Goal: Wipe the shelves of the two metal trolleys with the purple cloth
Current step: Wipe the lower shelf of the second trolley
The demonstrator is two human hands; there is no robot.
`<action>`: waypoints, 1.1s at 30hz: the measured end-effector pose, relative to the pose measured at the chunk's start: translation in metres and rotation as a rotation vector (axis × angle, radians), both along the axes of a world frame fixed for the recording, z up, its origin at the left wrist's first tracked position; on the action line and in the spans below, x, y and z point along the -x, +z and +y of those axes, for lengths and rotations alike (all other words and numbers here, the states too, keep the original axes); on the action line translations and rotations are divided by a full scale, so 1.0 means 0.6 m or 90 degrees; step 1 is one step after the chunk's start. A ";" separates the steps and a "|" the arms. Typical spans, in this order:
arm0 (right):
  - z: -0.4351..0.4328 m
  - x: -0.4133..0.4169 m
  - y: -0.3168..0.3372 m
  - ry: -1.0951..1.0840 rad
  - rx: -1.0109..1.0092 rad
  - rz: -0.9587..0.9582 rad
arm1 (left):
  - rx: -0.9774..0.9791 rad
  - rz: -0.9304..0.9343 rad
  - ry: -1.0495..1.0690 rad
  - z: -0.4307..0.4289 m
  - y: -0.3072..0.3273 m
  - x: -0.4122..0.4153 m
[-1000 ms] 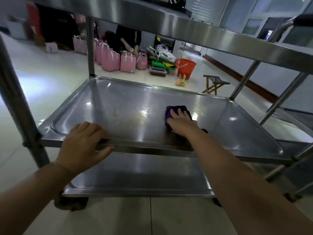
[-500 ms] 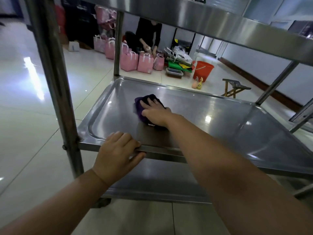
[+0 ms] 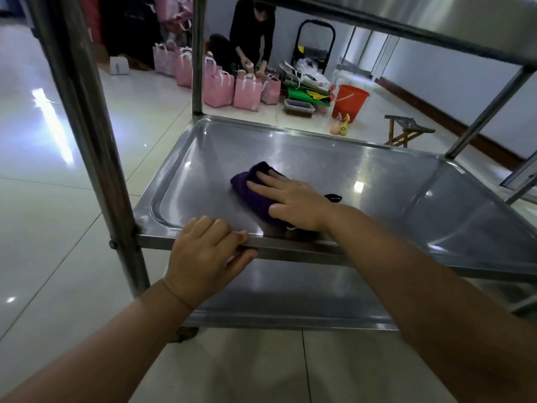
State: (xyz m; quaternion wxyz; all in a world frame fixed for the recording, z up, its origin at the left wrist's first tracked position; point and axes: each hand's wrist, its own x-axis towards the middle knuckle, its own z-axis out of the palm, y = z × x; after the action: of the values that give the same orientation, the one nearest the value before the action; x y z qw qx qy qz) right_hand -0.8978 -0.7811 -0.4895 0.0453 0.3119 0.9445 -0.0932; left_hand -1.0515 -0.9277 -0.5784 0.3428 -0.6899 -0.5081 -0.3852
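Note:
A steel trolley stands in front of me, and I look at its middle shelf. The folded purple cloth lies on the left half of that shelf. My right hand presses flat on the cloth with straight fingers and covers its right part. My left hand grips the shelf's near rim, fingers on top and thumb underneath. The bottom shelf shows below and the top shelf's edge crosses overhead. A second trolley's frame shows at the right edge.
The trolley's near left post rises close to my left hand. Behind the trolley a person crouches among pink bags, with an orange bucket, a small wooden stool and spray bottles on the tiled floor.
My right hand has slid the cloth from the shelf's middle toward the left, then back a little toward the near rim. My left hand stays on the rim while the view has shifted right.

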 end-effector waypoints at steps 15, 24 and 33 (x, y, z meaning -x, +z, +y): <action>-0.008 -0.199 0.004 -0.204 -0.030 -0.093 | 0.069 -0.104 -0.017 -0.028 -0.010 -0.011; -0.101 -0.019 0.004 0.019 0.028 -0.020 | 0.101 -0.241 0.090 -0.048 0.003 -0.027; -0.128 -0.016 0.007 0.119 0.031 0.016 | 0.091 -0.220 0.174 -0.058 0.015 -0.029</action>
State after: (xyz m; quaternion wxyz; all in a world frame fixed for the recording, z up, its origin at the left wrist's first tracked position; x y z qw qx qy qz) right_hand -0.8884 -0.8578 -0.4856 0.0492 0.2201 0.9674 -0.1155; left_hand -1.0340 -0.9623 -0.5695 0.2497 -0.5612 -0.6739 -0.4105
